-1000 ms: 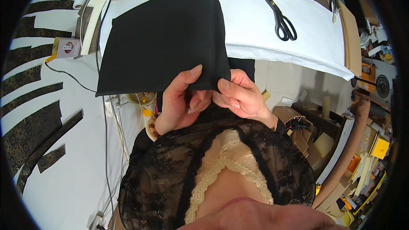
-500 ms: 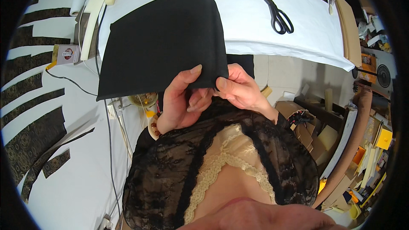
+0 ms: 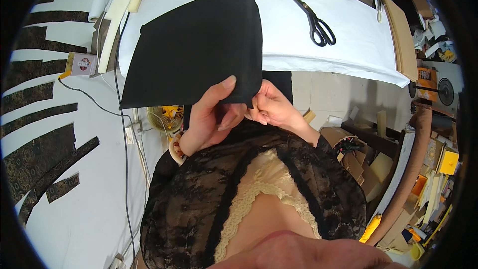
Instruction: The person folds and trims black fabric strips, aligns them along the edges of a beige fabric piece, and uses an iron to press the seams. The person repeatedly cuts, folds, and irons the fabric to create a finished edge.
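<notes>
A square of black fabric [image 3: 199, 45] hangs over the near edge of a white-covered table [image 3: 348, 40]. My left hand [image 3: 211, 114] pinches the cloth's lower right corner, thumb on top and fingers underneath. My right hand [image 3: 274, 107] grips the same corner from the right, close against my left hand. Both hands are held in front of my chest, over a black lace garment.
Black-handled scissors [image 3: 311, 15] lie on the white table to the right of the fabric. Dark patterned fabric strips [image 3: 45, 154] lie on a white surface at left, with a cable [image 3: 124, 134] running down it. Cardboard pieces and clutter [image 3: 368, 164] fill the floor at right.
The black fabric has shifted slightly up and right in view. Both hands stay pinched on its lower corner, my right hand drawn in closer to my left.
</notes>
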Demonstrator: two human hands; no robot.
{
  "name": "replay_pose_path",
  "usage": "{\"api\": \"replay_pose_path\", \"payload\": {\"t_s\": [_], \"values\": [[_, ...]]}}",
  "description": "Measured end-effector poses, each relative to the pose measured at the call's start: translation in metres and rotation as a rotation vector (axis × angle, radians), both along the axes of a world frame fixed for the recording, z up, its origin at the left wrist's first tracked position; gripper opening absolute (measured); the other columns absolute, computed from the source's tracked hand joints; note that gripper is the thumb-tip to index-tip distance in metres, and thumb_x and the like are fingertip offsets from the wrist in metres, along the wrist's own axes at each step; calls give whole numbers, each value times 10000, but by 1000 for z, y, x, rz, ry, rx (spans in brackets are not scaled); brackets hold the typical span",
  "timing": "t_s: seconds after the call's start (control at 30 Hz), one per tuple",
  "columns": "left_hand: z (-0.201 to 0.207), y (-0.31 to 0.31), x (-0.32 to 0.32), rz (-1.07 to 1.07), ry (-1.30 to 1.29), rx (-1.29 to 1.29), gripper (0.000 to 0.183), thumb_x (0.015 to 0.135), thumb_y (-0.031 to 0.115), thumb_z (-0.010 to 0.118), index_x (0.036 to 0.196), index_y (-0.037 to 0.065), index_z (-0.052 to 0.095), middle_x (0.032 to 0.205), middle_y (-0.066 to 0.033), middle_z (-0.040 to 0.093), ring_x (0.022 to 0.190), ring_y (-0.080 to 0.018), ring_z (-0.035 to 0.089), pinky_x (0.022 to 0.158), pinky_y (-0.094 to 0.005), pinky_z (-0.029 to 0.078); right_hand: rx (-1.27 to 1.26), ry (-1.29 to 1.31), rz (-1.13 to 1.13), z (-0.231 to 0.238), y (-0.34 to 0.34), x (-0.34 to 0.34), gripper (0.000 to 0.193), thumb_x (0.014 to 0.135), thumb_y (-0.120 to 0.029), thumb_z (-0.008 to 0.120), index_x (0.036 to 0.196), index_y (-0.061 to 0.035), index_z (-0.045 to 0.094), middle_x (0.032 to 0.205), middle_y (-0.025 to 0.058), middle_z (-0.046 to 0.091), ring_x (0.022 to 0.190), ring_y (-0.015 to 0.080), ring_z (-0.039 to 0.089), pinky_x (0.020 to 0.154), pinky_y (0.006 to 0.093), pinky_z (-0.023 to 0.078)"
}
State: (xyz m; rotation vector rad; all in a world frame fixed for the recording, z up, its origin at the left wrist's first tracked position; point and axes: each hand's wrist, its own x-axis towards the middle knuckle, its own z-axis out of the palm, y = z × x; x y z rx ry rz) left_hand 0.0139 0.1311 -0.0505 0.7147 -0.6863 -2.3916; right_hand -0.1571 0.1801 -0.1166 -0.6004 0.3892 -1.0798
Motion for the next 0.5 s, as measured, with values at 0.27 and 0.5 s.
{"api": "replay_pose_path", "payload": {"t_s": [0.27, 0.5], "values": [[-1, 2, 2, 61, -40, -7, 442, 977, 327, 515, 638, 51, 580, 442, -12, 464, 350, -94, 351, 396, -224, 271, 12, 119, -205, 34, -15, 7, 300, 933, -335, 658, 990, -41, 653, 766, -28, 593, 621, 15, 429, 543, 183, 329], [-3, 3, -1, 69, 6, -14, 457, 976, 325, 506, 606, 61, 552, 445, -12, 469, 341, -93, 349, 389, -228, 279, -1, -82, -144, 30, -16, 12, 252, 919, -172, 680, 1077, 24, 666, 1013, 77, 698, 893, 112, 633, 773, 243, 498]]}}
